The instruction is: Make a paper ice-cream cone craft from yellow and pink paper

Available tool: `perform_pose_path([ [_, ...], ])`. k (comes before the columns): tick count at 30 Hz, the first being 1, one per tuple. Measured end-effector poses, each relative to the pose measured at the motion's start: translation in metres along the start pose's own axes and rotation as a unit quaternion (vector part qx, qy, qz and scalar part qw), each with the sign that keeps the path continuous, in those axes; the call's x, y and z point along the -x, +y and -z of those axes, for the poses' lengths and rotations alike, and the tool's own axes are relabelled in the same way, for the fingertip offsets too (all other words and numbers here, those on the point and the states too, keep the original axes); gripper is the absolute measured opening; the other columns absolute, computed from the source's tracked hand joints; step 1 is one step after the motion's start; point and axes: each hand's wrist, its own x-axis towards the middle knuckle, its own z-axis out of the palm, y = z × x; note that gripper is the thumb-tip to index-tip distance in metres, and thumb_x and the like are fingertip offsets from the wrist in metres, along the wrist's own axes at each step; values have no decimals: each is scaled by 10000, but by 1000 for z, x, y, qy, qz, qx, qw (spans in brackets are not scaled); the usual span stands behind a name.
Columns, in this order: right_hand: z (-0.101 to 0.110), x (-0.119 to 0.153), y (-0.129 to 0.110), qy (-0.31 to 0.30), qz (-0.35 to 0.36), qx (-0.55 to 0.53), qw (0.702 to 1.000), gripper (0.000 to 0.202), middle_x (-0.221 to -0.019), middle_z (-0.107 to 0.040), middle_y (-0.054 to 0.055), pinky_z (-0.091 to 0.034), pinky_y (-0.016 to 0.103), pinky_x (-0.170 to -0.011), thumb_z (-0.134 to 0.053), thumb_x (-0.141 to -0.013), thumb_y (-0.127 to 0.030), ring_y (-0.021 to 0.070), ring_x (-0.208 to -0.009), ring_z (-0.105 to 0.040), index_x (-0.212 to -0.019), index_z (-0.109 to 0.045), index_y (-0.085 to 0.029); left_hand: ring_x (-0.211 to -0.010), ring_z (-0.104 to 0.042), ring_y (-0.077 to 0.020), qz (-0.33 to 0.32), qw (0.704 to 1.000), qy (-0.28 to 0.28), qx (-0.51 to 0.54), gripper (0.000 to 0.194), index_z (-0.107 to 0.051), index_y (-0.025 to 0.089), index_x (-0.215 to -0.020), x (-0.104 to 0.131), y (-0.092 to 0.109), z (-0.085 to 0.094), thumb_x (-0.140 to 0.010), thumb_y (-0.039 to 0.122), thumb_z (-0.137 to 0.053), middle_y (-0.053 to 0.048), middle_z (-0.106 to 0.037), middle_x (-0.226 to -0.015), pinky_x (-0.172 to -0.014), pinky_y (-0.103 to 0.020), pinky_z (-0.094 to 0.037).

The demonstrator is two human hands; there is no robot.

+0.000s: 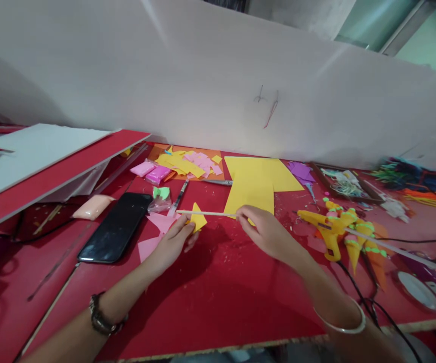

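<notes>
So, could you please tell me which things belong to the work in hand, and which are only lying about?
Seem to belong:
small yellow piece, in the left hand
thin white stick, in the right hand
maybe the glue gun

Seem only lying about:
black phone
purple scraps
pink packets

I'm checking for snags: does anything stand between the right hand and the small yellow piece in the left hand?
Nothing visible blocks the way; only the thin white stick, held in the right hand, spans the gap to the small yellow piece in the left hand.
</notes>
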Motion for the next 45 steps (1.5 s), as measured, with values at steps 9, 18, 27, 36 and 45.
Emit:
perform_pose_path([
  [9,-30,6,31,79,-7,26,997,250,-871,-602,66,-391,291,-726,-328,-875,-240,172,-818,-529,-959,-560,-197,-425,-256,-54,-51,996,77,4,163,-286,192,-667,0,23,16,-800,247,-364,79,-241,-516,-422,-168,-212],
  [18,-46,10,35,97,-22,17,995,202,-825,-609,42,-398,273,-710,-366,-857,-246,158,-777,-540,-847,-560,-191,-709,-520,-179,-112,835,148,-518,124,-393,192,-834,-6,15,37,-828,295,-324,-32,-524,-787,-651,-295,-374],
  [27,-50,12,40,112,-39,-4,993,178,-817,-617,26,-396,254,-677,-380,-839,-241,148,-745,-548,-827,-554,-205,-678,-558,-202,-83,831,60,-547,111,-305,187,-874,-3,4,27,-840,248,-219,-47,-526,-733,-620,-308,-396],
  [36,-57,11,44,128,-49,-72,988,187,-717,-599,19,-374,232,-580,-391,-820,-248,126,-622,-512,-784,-565,-189,-674,-550,-218,-53,775,55,-628,368,-395,180,-865,-4,0,15,-674,471,-515,-48,-553,-748,-518,-257,-333],
  [45,-58,13,36,128,-52,-138,981,189,-676,-572,10,-363,227,-553,-394,-823,-261,118,-581,-483,-766,-560,-188,-584,-491,-152,-108,819,28,-562,148,-457,184,-717,-8,-1,21,-805,264,-368,-15,-544,-649,-523,-233,-294],
])
